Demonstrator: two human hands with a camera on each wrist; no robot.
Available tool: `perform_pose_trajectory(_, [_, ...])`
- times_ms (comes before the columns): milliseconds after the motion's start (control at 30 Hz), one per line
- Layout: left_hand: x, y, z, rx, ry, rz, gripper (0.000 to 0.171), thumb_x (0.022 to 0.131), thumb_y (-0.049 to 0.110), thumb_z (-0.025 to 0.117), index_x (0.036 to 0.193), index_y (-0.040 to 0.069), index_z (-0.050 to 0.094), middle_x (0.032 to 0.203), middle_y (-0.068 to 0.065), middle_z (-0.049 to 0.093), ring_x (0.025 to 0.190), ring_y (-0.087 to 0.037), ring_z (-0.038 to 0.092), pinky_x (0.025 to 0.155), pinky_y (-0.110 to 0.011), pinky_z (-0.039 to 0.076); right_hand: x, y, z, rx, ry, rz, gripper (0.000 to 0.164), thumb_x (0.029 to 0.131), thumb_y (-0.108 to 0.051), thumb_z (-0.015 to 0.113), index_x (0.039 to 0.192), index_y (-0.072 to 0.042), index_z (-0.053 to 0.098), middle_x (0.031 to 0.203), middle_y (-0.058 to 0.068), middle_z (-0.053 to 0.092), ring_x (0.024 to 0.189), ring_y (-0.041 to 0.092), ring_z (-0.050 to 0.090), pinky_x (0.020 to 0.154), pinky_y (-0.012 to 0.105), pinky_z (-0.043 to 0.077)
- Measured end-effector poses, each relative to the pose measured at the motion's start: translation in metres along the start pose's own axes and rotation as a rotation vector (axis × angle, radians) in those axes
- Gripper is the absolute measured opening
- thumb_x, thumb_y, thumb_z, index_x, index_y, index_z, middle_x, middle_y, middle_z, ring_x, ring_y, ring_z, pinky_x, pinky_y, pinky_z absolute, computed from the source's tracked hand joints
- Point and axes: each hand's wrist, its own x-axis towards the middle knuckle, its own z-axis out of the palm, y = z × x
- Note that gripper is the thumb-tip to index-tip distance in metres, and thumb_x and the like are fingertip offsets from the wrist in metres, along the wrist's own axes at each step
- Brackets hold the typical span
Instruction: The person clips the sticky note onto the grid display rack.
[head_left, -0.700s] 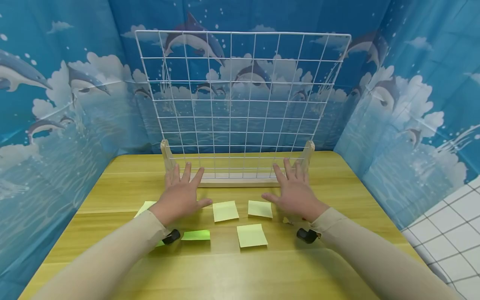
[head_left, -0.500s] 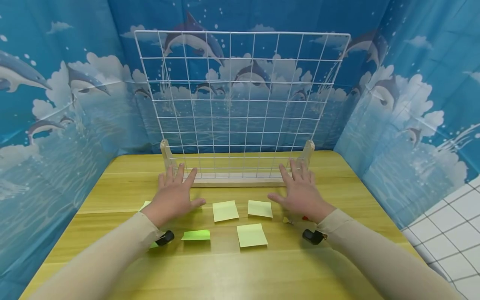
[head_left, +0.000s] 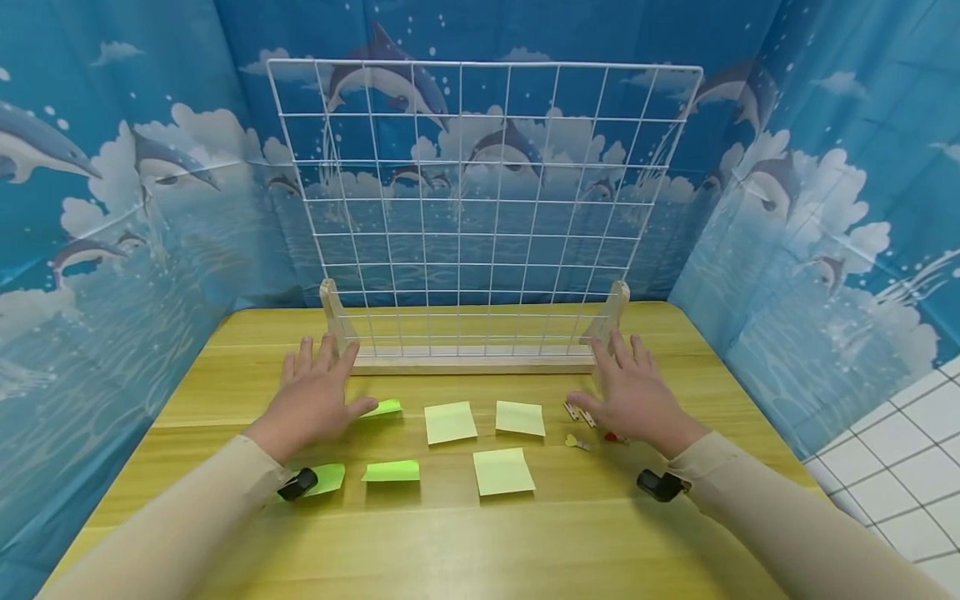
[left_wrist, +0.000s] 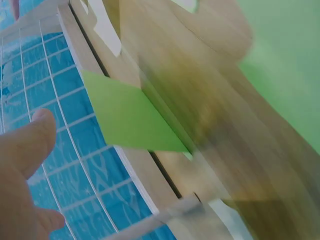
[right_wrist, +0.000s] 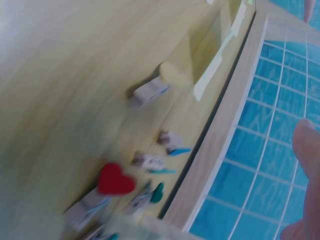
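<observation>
My left hand (head_left: 311,404) is spread with straight fingers over the left side of the table, beside a green sticky note (head_left: 384,408). More green notes lie near it, one (head_left: 328,478) partly behind the wrist camera. My right hand (head_left: 637,400) is likewise spread, above a few small wooden clothespins (head_left: 576,442) that it partly hides. In the right wrist view one clothespin bears a red heart (right_wrist: 115,180) and another a pale yellow heart (right_wrist: 175,75). Neither hand holds anything. Pale yellow sticky notes (head_left: 451,422) lie between the hands.
A white wire grid (head_left: 497,201) stands upright in a wooden base (head_left: 472,365) at the back of the wooden table (head_left: 450,550). Behind it hangs a blue dolphin-print curtain (head_left: 225,242). White floor tiles (head_left: 911,479) show at the right.
Both hands have moved apart, the left one leftward and the right one rightward, and slightly nearer. More green notes and clothespins now show. The grid and the notes have stayed in place.
</observation>
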Motion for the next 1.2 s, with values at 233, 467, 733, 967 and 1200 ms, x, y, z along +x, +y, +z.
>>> perform_pose_trajectory(233, [-0.008, -0.023, -0.004, 0.004, 0.013, 0.000, 0.098, 0.097, 0.066, 0.063, 0.169, 0.011, 0.023, 0.171, -0.037, 0.008, 0.155, -0.064, -0.003, 0.120, -0.080, 0.000, -0.008, 0.023, 0.003, -0.038, 0.000, 0.017, 0.096, 0.103, -0.053, 0.062, 0.164, 0.008, 0.020, 0.165, 0.043, 0.018, 0.150, 0.068, 0.016, 0.124, 0.073, 0.018])
perform_pose_trajectory(467, [-0.019, -0.048, -0.011, 0.002, -0.008, -0.019, 0.095, 0.099, 0.065, 0.061, 0.165, 0.004, 0.030, 0.167, -0.041, 0.014, 0.151, -0.069, 0.005, 0.118, -0.081, 0.006, -0.015, 0.047, 0.003, 0.056, -0.056, 0.081, 0.082, 0.108, -0.045, 0.057, 0.164, 0.006, 0.025, 0.164, 0.041, 0.024, 0.149, 0.063, 0.026, 0.118, 0.074, 0.029])
perform_pose_trajectory(733, [-0.023, -0.080, -0.013, -0.030, -0.093, -0.064, 0.095, 0.102, 0.064, 0.056, 0.164, -0.003, 0.030, 0.163, -0.043, 0.025, 0.150, -0.066, 0.019, 0.117, -0.080, 0.017, -0.018, 0.073, 0.007, 0.107, -0.069, 0.069, 0.065, 0.110, -0.031, 0.056, 0.160, 0.005, 0.037, 0.158, 0.038, 0.040, 0.141, 0.060, 0.044, 0.112, 0.071, 0.040])
perform_pose_trajectory(967, [-0.025, -0.098, -0.010, -0.082, -0.176, -0.097, 0.095, 0.103, 0.063, 0.055, 0.161, -0.009, 0.029, 0.159, -0.042, 0.034, 0.144, -0.064, 0.034, 0.110, -0.076, 0.036, -0.017, 0.088, 0.011, 0.103, -0.074, 0.067, 0.054, 0.110, -0.028, 0.054, 0.155, 0.002, 0.048, 0.147, 0.033, 0.057, 0.131, 0.055, 0.057, 0.105, 0.068, 0.048])
perform_pose_trajectory(1200, [-0.025, -0.107, -0.006, -0.087, -0.225, -0.103, 0.094, 0.104, 0.059, 0.057, 0.159, -0.012, 0.030, 0.149, -0.042, 0.047, 0.138, -0.063, 0.044, 0.107, -0.074, 0.041, -0.017, 0.098, 0.016, 0.112, -0.109, 0.032, 0.046, 0.107, -0.018, 0.059, 0.149, 0.001, 0.057, 0.128, 0.031, 0.070, 0.110, 0.046, 0.071, 0.089, 0.060, 0.057])
